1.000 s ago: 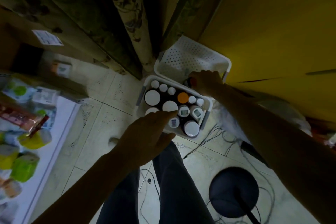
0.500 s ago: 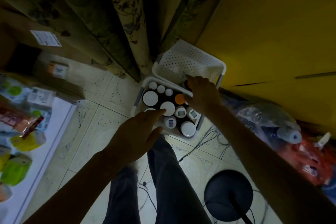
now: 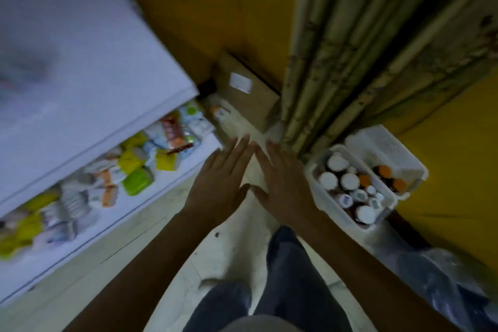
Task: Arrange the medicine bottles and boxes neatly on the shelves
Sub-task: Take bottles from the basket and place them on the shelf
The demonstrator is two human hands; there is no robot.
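My left hand (image 3: pixel 221 180) and my right hand (image 3: pixel 285 183) hover side by side over the tiled floor, fingers straight, holding nothing. To the right stands a white basket (image 3: pixel 312 172) packed with medicine bottles (image 3: pixel 349 180) with white and orange caps. Behind it a second white perforated basket (image 3: pixel 385 148) holds a few orange-capped bottles (image 3: pixel 390 178). On the left a white shelf (image 3: pixel 172 183) carries green, yellow and white medicine boxes (image 3: pixel 137 180) in a loose heap. The picture is blurred.
A cardboard box (image 3: pixel 248 94) with a white label sits on the floor against the yellow wall. A patterned curtain (image 3: pixel 358 48) hangs above the baskets. A plastic bag (image 3: pixel 442 275) lies at the lower right. My legs (image 3: pixel 285 277) fill the bottom middle.
Both hands have left the bottle basket and moved left, now empty over the floor. The view has swung left, bringing the shelf of boxes closer and the baskets to the right.
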